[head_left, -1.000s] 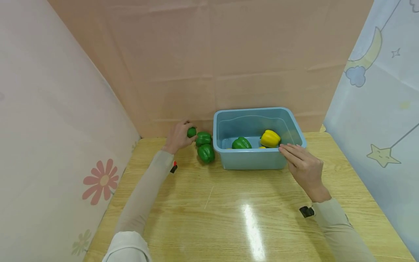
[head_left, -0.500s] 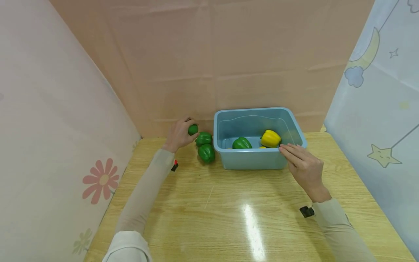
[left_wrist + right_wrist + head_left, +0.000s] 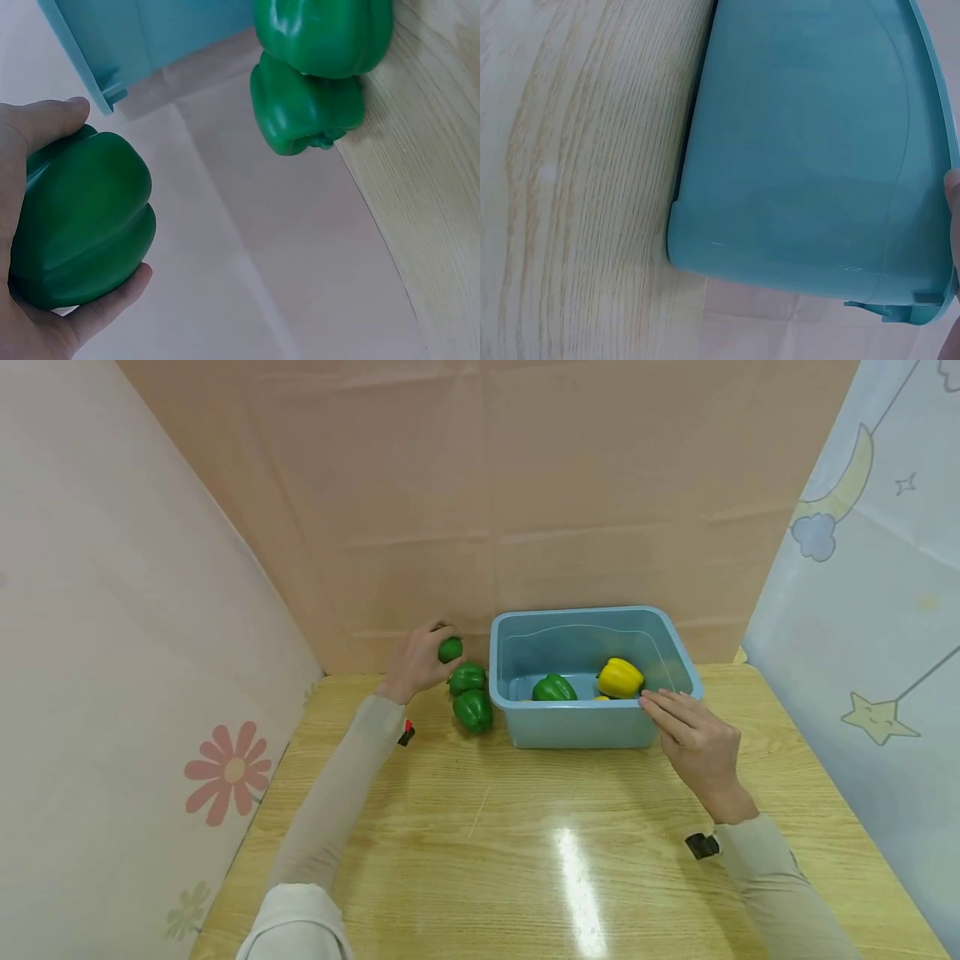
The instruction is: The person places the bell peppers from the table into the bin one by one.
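Observation:
My left hand (image 3: pixel 417 662) grips a green bell pepper (image 3: pixel 86 217), thumb and fingers around its sides, raised above the table near the back wall. Two more green bell peppers (image 3: pixel 472 711) lie on the table just left of a blue plastic bin (image 3: pixel 577 727). Inside the bin are a green bell pepper (image 3: pixel 554 687) and a yellow bell pepper (image 3: pixel 620 678); a sliver of another yellow thing shows behind the front rim. My right hand (image 3: pixel 696 743) holds the bin's front rim near its right corner, fingers over the edge; the thumb is mostly hidden.
The wooden table (image 3: pixel 480 827) spreads in front of the bin. Brown paper (image 3: pixel 487 510) hangs close behind it. Patterned panels (image 3: pixel 135 693) stand on the left and right sides.
My left hand has lifted the green bell pepper higher and shifted slightly right, toward the bin. The right hand and the bin have stayed in place.

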A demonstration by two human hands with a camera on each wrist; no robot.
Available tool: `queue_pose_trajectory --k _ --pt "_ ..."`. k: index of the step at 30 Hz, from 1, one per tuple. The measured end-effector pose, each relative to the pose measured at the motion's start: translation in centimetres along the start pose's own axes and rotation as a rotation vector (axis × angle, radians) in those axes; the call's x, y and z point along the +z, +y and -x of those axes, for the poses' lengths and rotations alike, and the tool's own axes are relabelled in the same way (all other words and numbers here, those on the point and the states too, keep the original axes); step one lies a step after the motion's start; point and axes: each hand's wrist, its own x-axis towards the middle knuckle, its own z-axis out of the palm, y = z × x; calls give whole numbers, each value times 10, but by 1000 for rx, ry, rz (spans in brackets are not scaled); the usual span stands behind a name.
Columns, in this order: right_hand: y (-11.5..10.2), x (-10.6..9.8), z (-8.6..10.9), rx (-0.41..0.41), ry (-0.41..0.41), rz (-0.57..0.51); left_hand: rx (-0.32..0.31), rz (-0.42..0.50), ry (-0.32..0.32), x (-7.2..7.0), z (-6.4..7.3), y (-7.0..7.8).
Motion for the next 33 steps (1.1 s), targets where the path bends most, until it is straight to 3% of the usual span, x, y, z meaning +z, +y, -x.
queue_pose_trajectory --k 21,33 --pt "5 0 1 -10 -13 -1 36 53 7 -5 -20 16" --pt "5 0 1 -13 -6 -24 61 62 62 -3 -31 26"
